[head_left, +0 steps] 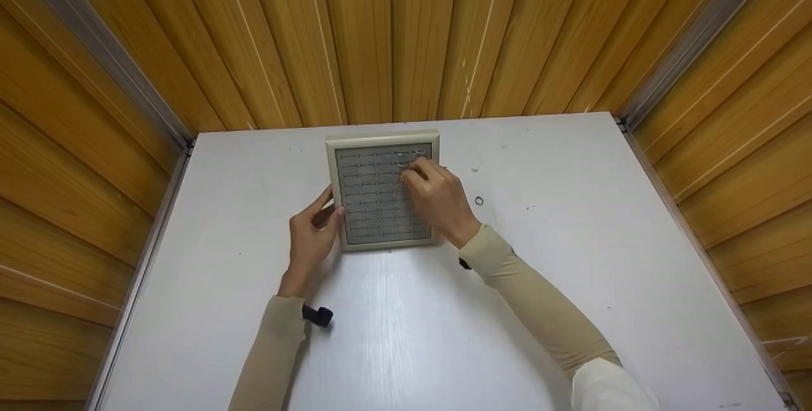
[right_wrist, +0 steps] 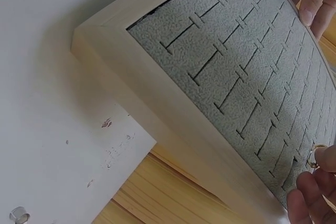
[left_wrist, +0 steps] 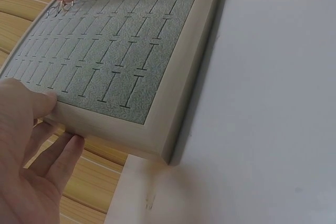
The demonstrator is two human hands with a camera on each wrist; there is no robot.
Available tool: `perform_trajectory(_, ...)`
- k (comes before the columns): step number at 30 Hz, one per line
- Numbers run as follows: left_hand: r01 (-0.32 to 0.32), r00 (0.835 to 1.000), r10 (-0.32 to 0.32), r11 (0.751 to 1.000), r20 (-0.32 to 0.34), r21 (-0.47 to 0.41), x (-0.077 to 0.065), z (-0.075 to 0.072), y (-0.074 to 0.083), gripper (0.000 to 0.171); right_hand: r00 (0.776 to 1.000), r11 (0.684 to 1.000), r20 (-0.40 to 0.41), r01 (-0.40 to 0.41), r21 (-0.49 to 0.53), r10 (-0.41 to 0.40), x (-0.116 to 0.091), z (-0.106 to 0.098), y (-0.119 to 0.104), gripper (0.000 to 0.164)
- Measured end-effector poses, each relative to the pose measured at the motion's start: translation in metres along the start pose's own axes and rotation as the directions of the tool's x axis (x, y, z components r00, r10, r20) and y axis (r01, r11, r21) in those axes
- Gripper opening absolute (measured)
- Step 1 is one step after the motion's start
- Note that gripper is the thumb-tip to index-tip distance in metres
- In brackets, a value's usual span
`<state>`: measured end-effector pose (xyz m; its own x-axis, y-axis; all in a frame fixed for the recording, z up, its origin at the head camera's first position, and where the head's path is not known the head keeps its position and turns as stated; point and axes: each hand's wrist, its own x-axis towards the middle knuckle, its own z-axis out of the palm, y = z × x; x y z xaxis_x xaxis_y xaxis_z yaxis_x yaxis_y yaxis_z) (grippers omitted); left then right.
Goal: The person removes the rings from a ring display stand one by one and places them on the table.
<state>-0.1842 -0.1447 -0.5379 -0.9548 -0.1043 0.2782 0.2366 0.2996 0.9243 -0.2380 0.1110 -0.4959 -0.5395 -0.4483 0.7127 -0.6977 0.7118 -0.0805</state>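
A ring display tray (head_left: 383, 247) has a pale frame and a grey slotted pad (left_wrist: 113, 40). It is tilted up, its lower edge at the white table. My left hand (head_left: 311, 233) grips its left side, thumb on the front frame and fingers behind. At the upper right slots, my right hand (head_left: 442, 198) pinches a gold-coloured ring (right_wrist: 313, 164) against the pad. Other rings (left_wrist: 51, 11) sit in slots beside it, partly hidden by the fingers. To the right of the tray, a loose ring (head_left: 479, 200) lies on the table.
The white table (head_left: 571, 259) extends around the tray and bears small marks. Wood-look panels (head_left: 419, 37) stand behind it and at both sides, with grey metal posts (head_left: 120, 56) at the corners. A black strap (head_left: 317, 316) is on the left wrist.
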Motion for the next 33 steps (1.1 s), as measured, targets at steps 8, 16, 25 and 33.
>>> perform_trajectory(8, -0.007, 1.000, 0.007, 1.000, 0.002, -0.017, 0.001, -0.001, 0.000, 0.054, 1.000, 1.000, -0.008, 0.008, 0.024, -0.008, 0.000, -0.001, 0.000, 0.011)
perform_trajectory(16, -0.012, 1.000, 0.013, 1.000, 0.008, -0.023, 0.001, -0.002, 0.000, 0.054, 0.999, 0.993, 0.034, -0.044, 0.107, 0.041, -0.003, -0.006, 0.001, 0.011)
perform_trajectory(25, 0.014, 1.000, -0.013, 1.000, 0.023, -0.023, 0.000, -0.002, 0.000, 0.054, 0.947, 0.832, 0.135, -0.322, 0.452, 0.293, -0.005, -0.024, 0.008, 0.009)
perform_trajectory(33, 0.007, 1.000, -0.007, 1.000, 0.005, -0.019, 0.006, 0.001, -0.028, 0.056, 0.883, 0.706, 0.191, -0.459, 0.540, 0.429, -0.011, -0.039, 0.019, 0.010)
